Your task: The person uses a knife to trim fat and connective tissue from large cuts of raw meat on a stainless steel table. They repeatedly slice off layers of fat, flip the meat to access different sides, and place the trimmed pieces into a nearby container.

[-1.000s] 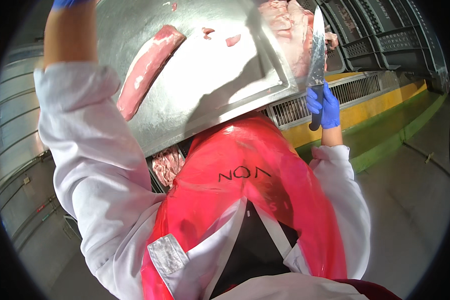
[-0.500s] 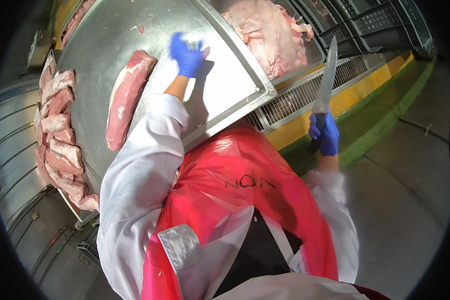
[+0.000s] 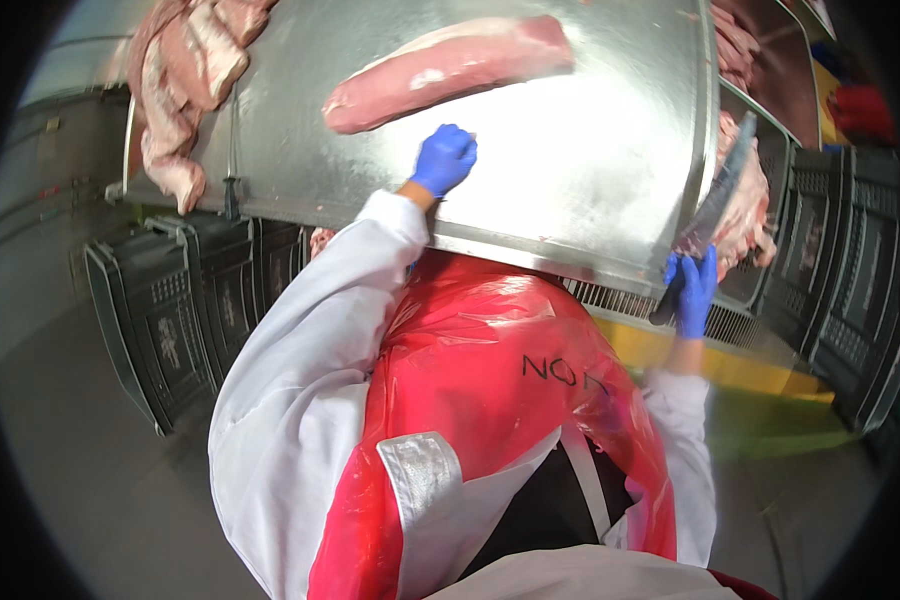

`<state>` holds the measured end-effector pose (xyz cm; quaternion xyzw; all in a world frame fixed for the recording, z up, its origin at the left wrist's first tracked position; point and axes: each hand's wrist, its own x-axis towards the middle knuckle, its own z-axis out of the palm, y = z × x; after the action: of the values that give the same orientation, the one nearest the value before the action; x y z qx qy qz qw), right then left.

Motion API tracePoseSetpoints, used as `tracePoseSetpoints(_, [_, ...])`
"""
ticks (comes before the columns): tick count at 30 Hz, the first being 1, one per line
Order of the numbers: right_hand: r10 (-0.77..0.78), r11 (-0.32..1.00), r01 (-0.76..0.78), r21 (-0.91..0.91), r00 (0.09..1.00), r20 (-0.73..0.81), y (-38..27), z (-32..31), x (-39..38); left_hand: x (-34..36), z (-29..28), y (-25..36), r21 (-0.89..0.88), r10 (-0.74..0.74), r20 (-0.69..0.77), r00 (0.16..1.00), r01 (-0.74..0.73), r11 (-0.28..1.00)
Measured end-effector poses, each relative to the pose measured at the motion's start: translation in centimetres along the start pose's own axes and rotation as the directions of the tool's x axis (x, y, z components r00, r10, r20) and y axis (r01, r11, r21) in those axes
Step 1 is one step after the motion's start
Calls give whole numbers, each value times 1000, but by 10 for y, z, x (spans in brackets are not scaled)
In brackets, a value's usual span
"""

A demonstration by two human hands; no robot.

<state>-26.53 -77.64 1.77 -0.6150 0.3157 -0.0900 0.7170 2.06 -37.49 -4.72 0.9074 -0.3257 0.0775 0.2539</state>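
Note:
A long pink piece of meat (image 3: 450,72) with a pale fatty upper edge lies on the steel work table (image 3: 590,190). Just below it is my left hand (image 3: 444,162), in a blue glove, its fingers curled closed over the table; whatever they may hold is hidden. At the table's right edge my right hand (image 3: 692,290), also gloved in blue, grips the dark handle of a knife (image 3: 718,192). Its long blade points up and away, over a crate of pale trimmings (image 3: 746,215).
Several overlapping strips of meat (image 3: 185,85) lie at the table's left end. Dark plastic crates (image 3: 175,320) stand below on the left, and more crates (image 3: 835,260) are at the right. A metal grating (image 3: 660,315) and a yellow ledge (image 3: 720,355) run below the right edge.
The view has turned, so the table now lies across ahead of me. My left hand has gone from spread to closed. My right hand still holds the knife, now nearer the table edge.

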Motion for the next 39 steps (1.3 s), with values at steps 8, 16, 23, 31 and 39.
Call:
tracePoseSetpoints(8, [-10, 952, 143, -270, 897, 442, -16, 237, 108, -197, -197, -185, 145, -557, -188, 809, 584, 799])
tracePoseSetpoints(16, [31, 479, 684, -551, 614, 789, -69, 383, 191, -314, -220, -252, -60, -780, -402, 480, 836, 546])
tracePoseSetpoints(23, [-116, 361, 871, -332, 395, 911, -61, 390, 225, -170, -194, -178, 202, -503, -268, 822, 558, 805])
tracePoseSetpoints(31, [19, 328, 874, -359, 374, 927, -71, 389, 237, -193, -195, -214, 345, -751, -131, 647, 740, 578])
tracePoseSetpoints(39, [142, 361, 776, -518, 503, 852, -59, 321, 216, -261, -222, -198, 596, -644, -550, 533, 790, 145])
